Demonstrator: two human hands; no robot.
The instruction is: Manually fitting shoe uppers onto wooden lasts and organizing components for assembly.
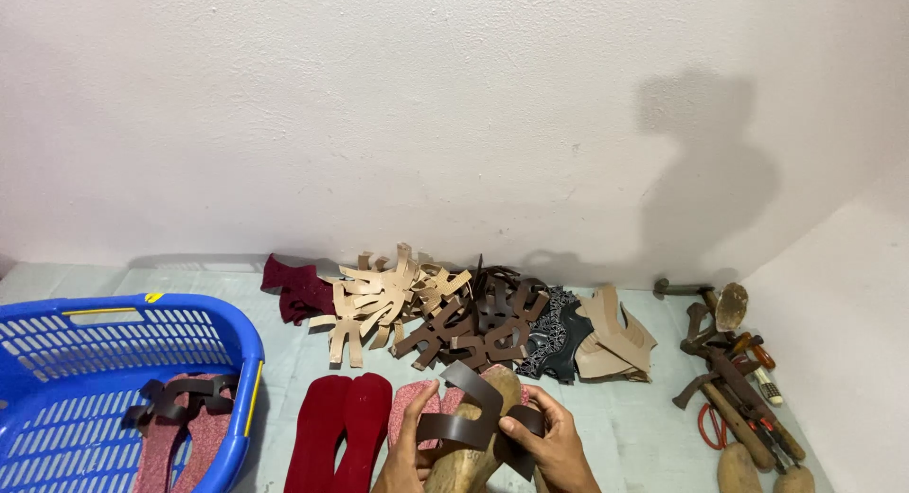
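Near the front edge of the floor, the left hand (409, 446) and right hand (549, 441) both close their fingers on a dark brown leather strap piece (478, 412) laid over a wooden shoe last (473, 455). Just left lie two dark red insoles (341, 431), with a blue basket (114, 379) at the left edge.

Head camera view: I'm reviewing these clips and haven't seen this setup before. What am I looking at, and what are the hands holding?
The single picture comes from a camera on a person's head, looking down at their bare hands. The left hand and right hand together hold a dark brown strap piece over a wooden shoe form. On the floor lie red insoles, piles of cut leather pieces, hand tools at right, and a blue basket holding finished sandals.
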